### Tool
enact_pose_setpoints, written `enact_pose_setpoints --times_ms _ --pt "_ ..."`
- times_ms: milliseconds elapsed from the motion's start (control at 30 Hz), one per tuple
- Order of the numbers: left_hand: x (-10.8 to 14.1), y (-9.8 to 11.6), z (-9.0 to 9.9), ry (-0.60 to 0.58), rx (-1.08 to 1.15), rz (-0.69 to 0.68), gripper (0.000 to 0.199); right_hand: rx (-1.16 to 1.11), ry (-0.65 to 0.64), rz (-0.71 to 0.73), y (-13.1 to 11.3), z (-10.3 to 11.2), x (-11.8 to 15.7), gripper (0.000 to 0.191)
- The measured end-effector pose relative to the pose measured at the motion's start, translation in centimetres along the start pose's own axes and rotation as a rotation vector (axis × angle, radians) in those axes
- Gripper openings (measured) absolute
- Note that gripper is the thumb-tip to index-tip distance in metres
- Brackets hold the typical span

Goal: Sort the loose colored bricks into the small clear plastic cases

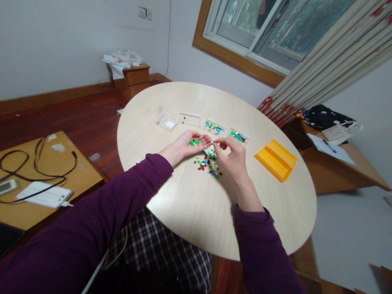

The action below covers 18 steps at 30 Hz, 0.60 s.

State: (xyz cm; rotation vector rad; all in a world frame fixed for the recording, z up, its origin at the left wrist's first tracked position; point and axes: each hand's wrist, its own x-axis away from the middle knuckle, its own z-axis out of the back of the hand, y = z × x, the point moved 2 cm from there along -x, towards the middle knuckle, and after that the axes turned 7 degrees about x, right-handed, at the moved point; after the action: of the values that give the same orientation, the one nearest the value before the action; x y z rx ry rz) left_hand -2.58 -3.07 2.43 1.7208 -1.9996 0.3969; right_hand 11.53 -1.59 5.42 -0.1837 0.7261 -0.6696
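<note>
My left hand is palm up over the table, fingers stretched out, with several small green pieces lying in the palm. Close to its fingertips, my right hand has thumb and forefinger pinched together; whatever is between them is too small to make out. Below both hands lies a loose pile of tiny coloured pieces in brown, green, blue, yellow and red. Beyond them stand a clear tray of mixed pieces, another clear tray with green and blue pieces, and a clear tray with a few pieces.
A clear case with a white square sits at the back left of the round table. To the right is a yellow two-part tray. A side table at left bears cables and a white power bank.
</note>
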Motion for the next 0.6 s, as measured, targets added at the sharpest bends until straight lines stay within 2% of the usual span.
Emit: enact_pose_setpoints --times_ms 133,233,367,600 --pt "0.2 1.5 0.0 0.012 0.092 -0.154 0.016 -0.104 -0.357 0.044 -0.5 -0.4 0.5 0.012" --pt "0.3 2.0 0.1 -0.017 0.123 -0.152 0.018 -0.086 -0.524 0.029 -0.7 -0.6 0.9 0.013" --pt "0.3 1.8 0.1 -0.014 0.122 -0.132 0.019 -0.055 -0.598 0.037 -0.5 -0.5 1.0 0.015" --pt "0.4 1.8 0.0 -0.009 0.114 -0.144 0.018 -0.052 -0.635 0.087 0.0 -0.7 1.0 0.019"
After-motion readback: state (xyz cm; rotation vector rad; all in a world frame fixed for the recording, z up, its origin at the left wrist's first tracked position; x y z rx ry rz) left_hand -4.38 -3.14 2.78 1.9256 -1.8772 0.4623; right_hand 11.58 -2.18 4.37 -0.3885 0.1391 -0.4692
